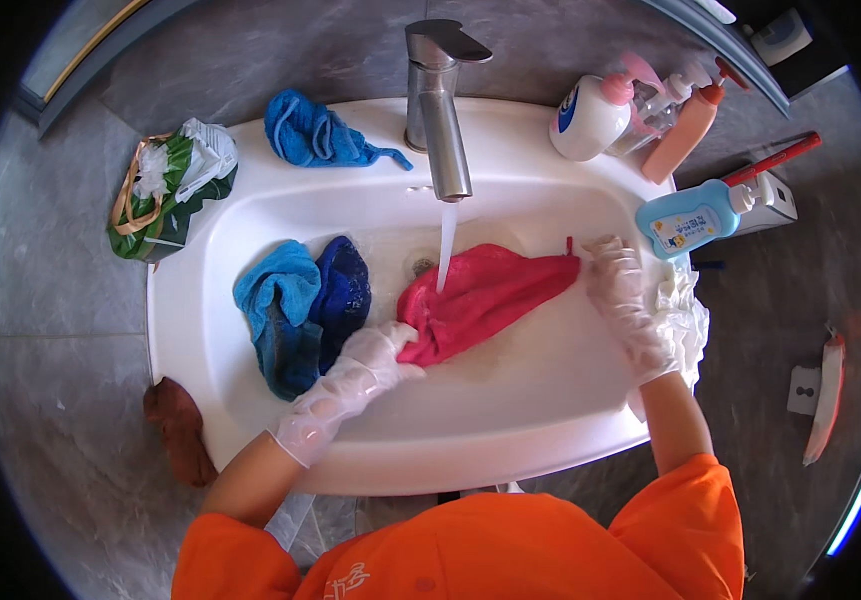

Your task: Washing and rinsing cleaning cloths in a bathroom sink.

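A wet red cloth (490, 290) with a small hanging loop is stretched across the white sink (430, 425), under running water. My left hand (375, 358), in a clear plastic glove, grips its lower left end. At the right end, my gloved right hand (618, 285) is closed at the cloth's raised corner; its fingertips are partly hidden. A light blue cloth (285, 290) and a dark blue cloth (343, 295) lie bunched in the basin beside my left hand. Water falls from the metal faucet (440, 120) onto the red cloth, near the drain (421, 267).
On the rim are a bunched blue cloth (315, 135), a white pump bottle (590, 118), an orange bottle (683, 135) and a light blue bottle (690, 218). A green-and-white bag (175, 190) stands at left. A brown cloth (178, 430) hangs over the left edge.
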Available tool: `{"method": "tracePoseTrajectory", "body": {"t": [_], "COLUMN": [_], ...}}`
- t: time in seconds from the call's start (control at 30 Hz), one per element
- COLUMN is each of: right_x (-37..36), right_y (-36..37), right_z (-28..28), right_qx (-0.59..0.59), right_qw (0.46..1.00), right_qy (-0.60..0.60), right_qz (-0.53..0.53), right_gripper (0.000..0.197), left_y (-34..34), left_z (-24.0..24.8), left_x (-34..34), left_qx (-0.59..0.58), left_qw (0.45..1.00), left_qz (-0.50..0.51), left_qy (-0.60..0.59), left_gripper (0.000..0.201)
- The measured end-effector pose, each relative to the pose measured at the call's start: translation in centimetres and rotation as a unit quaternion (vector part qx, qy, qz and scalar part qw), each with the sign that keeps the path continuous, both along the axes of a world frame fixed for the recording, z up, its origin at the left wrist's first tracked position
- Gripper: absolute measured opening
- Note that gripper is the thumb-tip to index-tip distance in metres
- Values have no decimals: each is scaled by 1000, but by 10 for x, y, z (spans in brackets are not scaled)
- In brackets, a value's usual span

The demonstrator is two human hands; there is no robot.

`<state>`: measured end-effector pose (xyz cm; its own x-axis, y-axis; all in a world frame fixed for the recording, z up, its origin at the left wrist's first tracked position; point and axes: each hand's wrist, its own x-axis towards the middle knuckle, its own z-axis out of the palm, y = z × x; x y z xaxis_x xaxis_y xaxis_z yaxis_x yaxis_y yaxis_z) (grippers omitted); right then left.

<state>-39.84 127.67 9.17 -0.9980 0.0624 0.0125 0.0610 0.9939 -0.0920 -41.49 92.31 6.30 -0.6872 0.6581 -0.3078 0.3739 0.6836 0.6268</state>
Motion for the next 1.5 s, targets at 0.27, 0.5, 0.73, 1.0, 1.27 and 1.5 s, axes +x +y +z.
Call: {"method": "tracePoseTrajectory", "body": {"t": [0.27, 0.5, 0.73, 1.0, 1.27, 1.5], "right_x": [-42, -18, -12, -44, 25, -44], "right_y": [-141, -79, -38, -105, -163, -142], "right_z": [-20, 9, -41, -50, -48, -82], "right_qx": [-93, -331, -188, -317, -212, -46], "right_qw": [952, 916, 977, 947, 964, 991], "right_qy": [-286, -197, 10, -45, -5, 86], "right_qz": [-54, -116, -101, 31, 163, 87], "right_gripper": [52, 31, 73, 58, 24, 25], "left_y": [45, 14, -5, 70, 89, 88], "left_z": [-10, -4, 12, -33, -58, -56], "left_x": [-23, -17, -10, 22, 24, 30], "left_qx": [-53, -38, -87, -188, -226, -199], "left_qw": [997, 976, 995, 970, 973, 953], "left_qz": [13, 148, 54, -17, -22, 28], "left_qy": [46, -157, -16, 154, 52, 227], "left_gripper": [68, 35, 80, 118, 85, 70]}}
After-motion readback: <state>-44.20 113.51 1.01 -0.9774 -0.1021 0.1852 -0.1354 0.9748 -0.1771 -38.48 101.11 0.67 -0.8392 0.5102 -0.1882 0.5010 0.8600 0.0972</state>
